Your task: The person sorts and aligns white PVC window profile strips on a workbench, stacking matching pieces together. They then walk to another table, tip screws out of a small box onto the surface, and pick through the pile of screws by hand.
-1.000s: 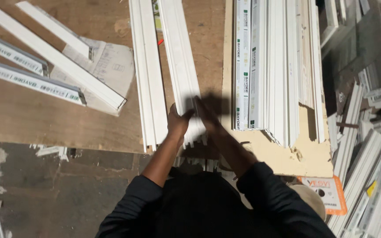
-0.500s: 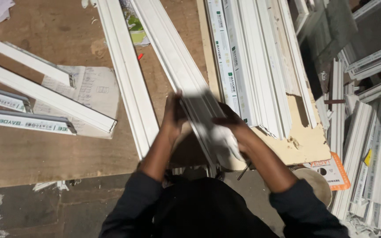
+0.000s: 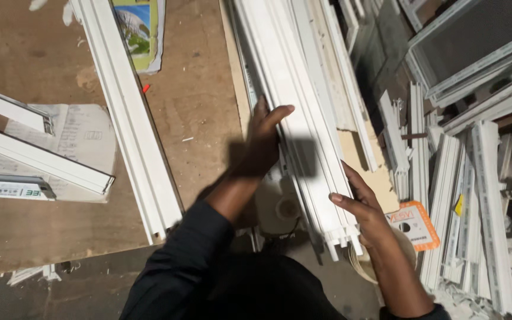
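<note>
Gripping white profile bundle (image 3: 303, 136), both hands | long axis upper-left to lower-right

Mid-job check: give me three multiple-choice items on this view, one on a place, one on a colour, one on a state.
1. Where is the left hand?
A. on the bundle of profile strips
B. on the paper sheet
C. on the orange-edged card

2. What colour is the long profile lying alone on the wooden table?
A. black
B. white
C. green

3. How does the right hand stand?
A. empty in the air
B. flat on the table
C. fingers against the bundle's near end

Key: A, its fingers lie on the bundle; B, it is plainly white; C, it touches the bundle's right side.
</note>
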Available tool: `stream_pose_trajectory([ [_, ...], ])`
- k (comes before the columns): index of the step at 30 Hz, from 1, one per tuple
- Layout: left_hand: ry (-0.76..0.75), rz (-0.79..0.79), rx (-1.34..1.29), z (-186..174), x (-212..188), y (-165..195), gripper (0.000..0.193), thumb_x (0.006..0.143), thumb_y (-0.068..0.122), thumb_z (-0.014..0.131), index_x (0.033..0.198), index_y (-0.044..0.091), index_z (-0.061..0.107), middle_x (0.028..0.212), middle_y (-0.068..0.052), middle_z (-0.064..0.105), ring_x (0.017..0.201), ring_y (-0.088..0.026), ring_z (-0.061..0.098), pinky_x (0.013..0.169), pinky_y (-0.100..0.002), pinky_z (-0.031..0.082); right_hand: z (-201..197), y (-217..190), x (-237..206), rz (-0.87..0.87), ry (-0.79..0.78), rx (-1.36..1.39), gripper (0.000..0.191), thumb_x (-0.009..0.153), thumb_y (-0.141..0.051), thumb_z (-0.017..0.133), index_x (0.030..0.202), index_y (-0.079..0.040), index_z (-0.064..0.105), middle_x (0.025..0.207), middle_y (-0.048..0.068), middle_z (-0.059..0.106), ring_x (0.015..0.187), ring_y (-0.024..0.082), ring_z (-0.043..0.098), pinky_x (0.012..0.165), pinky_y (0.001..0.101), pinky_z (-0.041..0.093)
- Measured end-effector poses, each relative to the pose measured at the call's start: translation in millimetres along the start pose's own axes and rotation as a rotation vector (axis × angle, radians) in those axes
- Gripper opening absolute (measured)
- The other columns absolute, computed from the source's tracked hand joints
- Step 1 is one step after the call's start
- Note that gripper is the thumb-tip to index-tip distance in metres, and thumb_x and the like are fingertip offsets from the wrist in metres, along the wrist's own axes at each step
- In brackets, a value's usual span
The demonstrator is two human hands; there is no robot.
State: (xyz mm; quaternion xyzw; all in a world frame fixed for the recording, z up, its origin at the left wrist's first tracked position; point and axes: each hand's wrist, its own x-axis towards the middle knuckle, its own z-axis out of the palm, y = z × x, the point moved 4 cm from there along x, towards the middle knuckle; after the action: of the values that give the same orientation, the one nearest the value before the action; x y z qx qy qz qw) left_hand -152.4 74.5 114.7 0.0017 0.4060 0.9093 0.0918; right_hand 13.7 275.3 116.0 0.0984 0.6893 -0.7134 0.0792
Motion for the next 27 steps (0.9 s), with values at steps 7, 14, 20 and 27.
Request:
stream_pose_trajectory([
  [7, -0.024, -0.081, -0.100, 33, 67, -37, 0.044, 0.077, 0.010, 0.073, 0.114, -0.002, 0.053, 0.103, -0.016, 0.059, 0.094, -0.029, 0.065, 0.080, -0.044, 0.059, -9, -7, 34, -0.014, 0.080, 0.234, 0.072, 0.084, -0.007, 0.069, 0.152, -0.006, 0.049, 0.134, 0.014, 0.063, 0.119, 0.023, 0.060, 0.096, 0.0340, 0.049],
  [14, 0.028, -0.084, -0.045, 18, 109, -79, 0.041, 0.075, 0.010, 0.074, 0.106, -0.005, 0.052, 0.099, -0.019, 0.059, 0.088, -0.031, 0.065, 0.072, -0.042, 0.060, -30, 8, 61, 0.014, 0.035, 0.354, 0.071, 0.085, -0.008, 0.068, 0.153, -0.006, 0.047, 0.137, 0.013, 0.062, 0.121, 0.023, 0.060, 0.097, 0.0341, 0.050],
  [20, 0.182, -0.012, 0.336, 3, 122, -103, 0.082, 0.082, 0.024, 0.075, 0.142, -0.009, 0.031, 0.137, -0.029, 0.048, 0.125, -0.038, 0.055, 0.102, -0.045, 0.047, -59, 23, 81, 0.089, 0.116, 0.031, 0.067, 0.092, -0.014, 0.067, 0.155, -0.006, 0.044, 0.152, 0.017, 0.050, 0.138, 0.026, 0.047, 0.109, 0.0347, 0.039],
  [27, 0.095, 0.279, 0.785, 22, 78, -102, 0.093, 0.101, 0.045, 0.059, 0.163, -0.004, 0.011, 0.171, -0.030, 0.012, 0.162, -0.038, 0.006, 0.130, -0.042, 0.008, -47, 5, 99, -0.247, 0.076, -0.381, 0.054, 0.100, -0.026, 0.056, 0.146, 0.002, 0.054, 0.156, 0.026, 0.047, 0.148, 0.030, 0.043, 0.118, 0.0349, 0.035],
])
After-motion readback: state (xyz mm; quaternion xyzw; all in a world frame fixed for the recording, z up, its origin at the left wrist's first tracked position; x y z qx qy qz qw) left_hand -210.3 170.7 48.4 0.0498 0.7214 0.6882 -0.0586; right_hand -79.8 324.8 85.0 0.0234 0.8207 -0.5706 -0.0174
